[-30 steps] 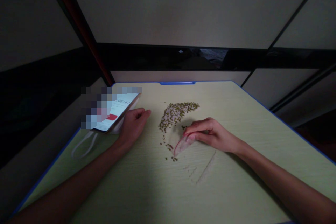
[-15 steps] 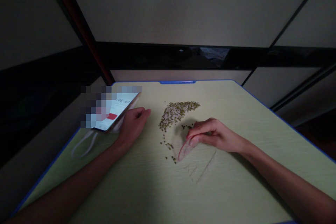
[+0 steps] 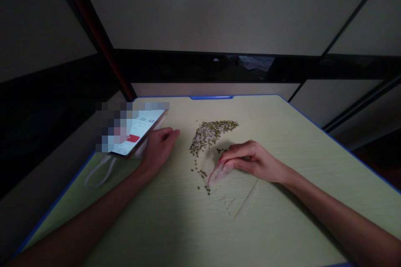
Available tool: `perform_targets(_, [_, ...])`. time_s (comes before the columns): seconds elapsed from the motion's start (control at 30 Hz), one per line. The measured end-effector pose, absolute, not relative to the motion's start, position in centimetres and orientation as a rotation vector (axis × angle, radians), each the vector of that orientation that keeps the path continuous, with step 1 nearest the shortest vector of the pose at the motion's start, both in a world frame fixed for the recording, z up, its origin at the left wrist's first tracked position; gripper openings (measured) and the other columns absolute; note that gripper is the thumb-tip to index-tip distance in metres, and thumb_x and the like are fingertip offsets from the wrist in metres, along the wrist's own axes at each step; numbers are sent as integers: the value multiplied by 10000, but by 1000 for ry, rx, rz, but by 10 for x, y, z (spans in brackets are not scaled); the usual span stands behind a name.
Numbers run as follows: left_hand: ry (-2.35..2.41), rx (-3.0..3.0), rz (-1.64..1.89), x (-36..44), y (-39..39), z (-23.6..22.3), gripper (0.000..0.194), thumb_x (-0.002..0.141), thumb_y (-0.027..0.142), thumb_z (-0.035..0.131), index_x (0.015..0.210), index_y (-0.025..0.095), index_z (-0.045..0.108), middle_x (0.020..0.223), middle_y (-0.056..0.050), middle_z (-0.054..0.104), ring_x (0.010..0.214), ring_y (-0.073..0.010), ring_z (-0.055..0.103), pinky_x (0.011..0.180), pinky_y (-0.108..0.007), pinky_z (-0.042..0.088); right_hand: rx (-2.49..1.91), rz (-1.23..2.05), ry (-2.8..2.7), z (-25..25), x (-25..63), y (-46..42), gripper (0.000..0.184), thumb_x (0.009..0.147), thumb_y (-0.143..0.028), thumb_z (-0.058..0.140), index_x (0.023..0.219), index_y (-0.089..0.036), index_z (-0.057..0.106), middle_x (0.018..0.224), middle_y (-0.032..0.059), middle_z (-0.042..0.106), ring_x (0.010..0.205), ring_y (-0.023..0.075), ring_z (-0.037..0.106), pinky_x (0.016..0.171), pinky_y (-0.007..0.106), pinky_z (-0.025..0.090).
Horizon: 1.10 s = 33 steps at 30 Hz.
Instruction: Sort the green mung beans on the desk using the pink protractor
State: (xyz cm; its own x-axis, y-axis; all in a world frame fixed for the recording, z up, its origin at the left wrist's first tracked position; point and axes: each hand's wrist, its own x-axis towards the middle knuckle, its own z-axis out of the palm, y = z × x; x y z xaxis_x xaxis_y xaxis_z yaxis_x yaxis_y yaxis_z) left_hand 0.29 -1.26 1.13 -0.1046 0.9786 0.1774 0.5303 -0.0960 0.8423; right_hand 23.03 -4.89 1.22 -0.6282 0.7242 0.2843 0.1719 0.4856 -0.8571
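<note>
My right hand [image 3: 250,158] pinches a clear, thin plastic piece with a red edge [image 3: 217,173], perhaps a small zip bag. Its lower edge comes down by a few loose green beans [image 3: 203,174] on the tabletop. Just beyond lies a curved heap of small green beans mixed with whitish grains [image 3: 208,134]. Some beans beside the right fingers are partly covered by them. My left hand [image 3: 158,146] rests on the table to the left of the heap, fingers curled closed, right beside a phone [image 3: 138,133] with a lit screen.
The light wooden table [image 3: 150,225] has a blue rim. A white cord loop [image 3: 98,181] hangs by the phone, which leans on a white support partly hidden by my left hand. Fine pale powder streaks [image 3: 246,200] mark the table nearer me. Cabinet panels [image 3: 200,12] stand behind.
My right hand has shifted the plastic piece slightly left, toward the loose beans. My left hand and the heap look the same.
</note>
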Motion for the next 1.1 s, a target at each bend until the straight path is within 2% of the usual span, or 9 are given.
perform_targets(0.83, [1646, 1662, 1122, 3, -13, 12, 337, 696, 288, 472, 410, 197, 318, 364, 67, 324, 384, -80, 310, 425, -237, 251, -678, 1237, -2151, 15, 231, -52, 154, 788, -123, 541, 860, -107, 676, 729, 49, 650, 642, 99, 583, 587, 202, 485])
perform_targets(1.1, [1650, 1658, 1113, 3, -13, 12, 334, 699, 292, 472, 415, 199, 320, 361, 68, 327, 382, -81, 306, 425, -238, 251, -657, 1422, -2222, 16, 233, -53, 168, 792, -126, 531, 872, -85, 673, 717, 55, 657, 627, 98, 582, 577, 201, 477])
